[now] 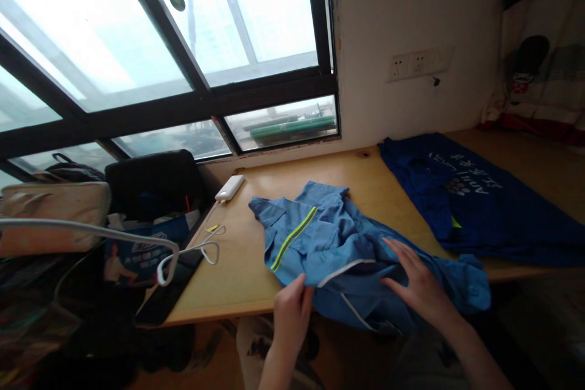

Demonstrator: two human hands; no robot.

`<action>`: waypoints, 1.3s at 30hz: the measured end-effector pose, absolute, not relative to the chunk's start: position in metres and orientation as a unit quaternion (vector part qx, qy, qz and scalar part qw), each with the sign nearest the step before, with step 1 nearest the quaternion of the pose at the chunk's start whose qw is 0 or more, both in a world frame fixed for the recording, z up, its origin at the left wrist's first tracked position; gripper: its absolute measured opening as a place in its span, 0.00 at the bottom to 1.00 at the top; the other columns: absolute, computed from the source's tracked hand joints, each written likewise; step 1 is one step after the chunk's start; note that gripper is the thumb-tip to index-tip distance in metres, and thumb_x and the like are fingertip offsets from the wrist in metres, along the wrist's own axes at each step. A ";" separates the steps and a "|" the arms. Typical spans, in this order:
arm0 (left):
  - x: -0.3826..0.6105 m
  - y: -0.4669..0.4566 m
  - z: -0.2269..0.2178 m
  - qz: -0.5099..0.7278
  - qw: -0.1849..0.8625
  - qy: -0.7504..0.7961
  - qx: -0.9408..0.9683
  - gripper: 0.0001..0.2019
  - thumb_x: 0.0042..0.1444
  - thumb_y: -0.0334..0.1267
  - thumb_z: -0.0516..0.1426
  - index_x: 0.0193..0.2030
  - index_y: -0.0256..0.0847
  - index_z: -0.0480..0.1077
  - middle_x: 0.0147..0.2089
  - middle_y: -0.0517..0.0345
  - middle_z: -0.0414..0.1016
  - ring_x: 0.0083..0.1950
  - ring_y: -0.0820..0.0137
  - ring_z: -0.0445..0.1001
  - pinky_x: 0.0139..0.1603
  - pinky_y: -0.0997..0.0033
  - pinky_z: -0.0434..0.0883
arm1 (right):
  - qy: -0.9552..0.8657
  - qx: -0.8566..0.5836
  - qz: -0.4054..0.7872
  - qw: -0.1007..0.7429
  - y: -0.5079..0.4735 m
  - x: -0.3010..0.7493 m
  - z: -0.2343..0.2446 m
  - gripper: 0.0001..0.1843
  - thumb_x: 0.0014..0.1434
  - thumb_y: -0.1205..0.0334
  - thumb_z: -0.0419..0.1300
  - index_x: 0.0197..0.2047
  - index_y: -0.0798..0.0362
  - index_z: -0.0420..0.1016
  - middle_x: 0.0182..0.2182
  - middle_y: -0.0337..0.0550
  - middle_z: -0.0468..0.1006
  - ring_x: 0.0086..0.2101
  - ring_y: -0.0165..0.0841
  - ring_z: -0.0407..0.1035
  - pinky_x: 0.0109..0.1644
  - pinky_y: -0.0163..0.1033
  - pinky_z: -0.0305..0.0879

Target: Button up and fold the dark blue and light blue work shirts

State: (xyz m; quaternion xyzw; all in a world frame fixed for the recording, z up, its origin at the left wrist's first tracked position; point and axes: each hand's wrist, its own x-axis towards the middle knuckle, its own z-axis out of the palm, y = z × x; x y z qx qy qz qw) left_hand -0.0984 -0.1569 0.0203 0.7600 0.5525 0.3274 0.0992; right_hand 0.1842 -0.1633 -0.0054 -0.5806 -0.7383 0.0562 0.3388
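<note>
A blue work jacket [315, 237] with a yellow-green reflective stripe and pale piping lies rumpled across the front of the wooden table. Part of it hangs over the near edge, and one sleeve with a cuff stretches to the right. My left hand [292, 304] pinches the jacket's near edge between thumb and fingers. On the right side of the garment, my right hand [414, 283] rests with its fingers spread and thumb apart, touching or just above the cloth.
A dark blue cloth [493, 201] with white lettering covers the table's right part. White power bank [230, 187], white cable [212, 250] and a dark flat object [171, 286] sit on the left. Bags [55, 216] stand beyond. A window [256, 18] and wall sockets [418, 63] are behind.
</note>
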 end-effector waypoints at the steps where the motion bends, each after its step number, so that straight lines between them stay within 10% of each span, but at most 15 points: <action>1: -0.087 -0.161 0.021 0.297 0.109 0.528 0.788 0.13 0.57 0.36 0.46 0.24 0.38 0.64 0.21 0.60 0.66 0.22 0.75 0.64 0.24 0.78 0.57 | -0.746 -0.577 0.064 0.326 -0.162 0.179 -0.007 0.30 0.53 0.57 0.56 0.58 0.53 0.54 0.52 0.49 0.65 0.52 0.40 0.58 0.54 0.48 0.56; 7: -0.060 -0.171 0.023 0.190 0.167 0.458 0.852 0.09 0.56 0.35 0.48 0.39 0.42 0.68 0.31 0.55 0.73 0.32 0.70 0.71 0.31 0.76 0.63 | -0.704 -0.597 0.143 0.356 -0.147 0.182 -0.013 0.13 0.56 0.63 0.49 0.40 0.51 0.73 0.37 0.47 0.75 0.40 0.39 0.68 0.45 0.45 0.64; 13: -0.099 -0.150 0.020 0.162 0.096 0.667 0.721 0.26 0.53 0.40 0.51 0.59 0.42 0.55 0.23 0.60 0.70 0.25 0.68 0.70 0.25 0.75 0.60 | -0.567 -0.620 0.283 0.463 -0.146 0.205 0.004 0.12 0.50 0.56 0.56 0.33 0.52 0.76 0.35 0.46 0.78 0.39 0.41 0.70 0.45 0.46 0.65; 18: -0.124 -0.129 0.028 0.209 0.115 0.722 0.650 0.19 0.55 0.42 0.48 0.53 0.42 0.63 0.24 0.57 0.71 0.28 0.68 0.72 0.27 0.74 0.61 | -0.405 -0.558 0.409 0.598 -0.138 0.223 -0.004 0.21 0.50 0.53 0.56 0.45 0.54 0.72 0.35 0.49 0.77 0.38 0.44 0.71 0.42 0.48 0.67; 22: -0.123 -0.120 0.016 0.309 0.171 0.675 0.648 0.29 0.56 0.41 0.47 0.63 0.40 0.44 0.37 0.51 0.74 0.35 0.66 0.74 0.34 0.70 0.67 | -0.427 -0.578 0.244 0.652 -0.137 0.215 0.011 0.30 0.54 0.54 0.52 0.59 0.52 0.55 0.55 0.49 0.63 0.55 0.42 0.56 0.55 0.50 0.57; 26: -0.107 -0.122 -0.007 0.355 0.145 0.599 0.702 0.38 0.51 0.41 0.53 0.64 0.37 0.36 0.57 0.40 0.60 0.57 0.59 0.61 0.51 0.58 0.62 | -0.637 -0.594 0.040 0.490 -0.151 0.179 0.043 0.33 0.52 0.56 0.56 0.60 0.49 0.52 0.60 0.45 0.51 0.60 0.44 0.41 0.60 0.54 0.41; 31: -0.099 -0.122 -0.018 0.345 0.173 0.584 0.714 0.42 0.51 0.38 0.53 0.64 0.36 0.28 0.62 0.37 0.49 0.63 0.58 0.51 0.56 0.56 0.58 | -0.865 -0.453 0.078 0.199 -0.129 0.147 0.042 0.25 0.50 0.57 0.58 0.53 0.43 0.64 0.51 0.41 0.68 0.53 0.40 0.56 0.58 0.51 0.46; 39: -0.146 -0.083 -0.019 0.292 0.119 0.681 0.661 0.34 0.54 0.37 0.49 0.64 0.33 0.35 0.59 0.38 0.56 0.58 0.60 0.60 0.54 0.58 0.60 | -0.717 -0.689 0.018 0.108 -0.024 0.224 0.015 0.16 0.60 0.63 0.45 0.43 0.53 0.72 0.40 0.51 0.74 0.41 0.38 0.66 0.43 0.44 0.59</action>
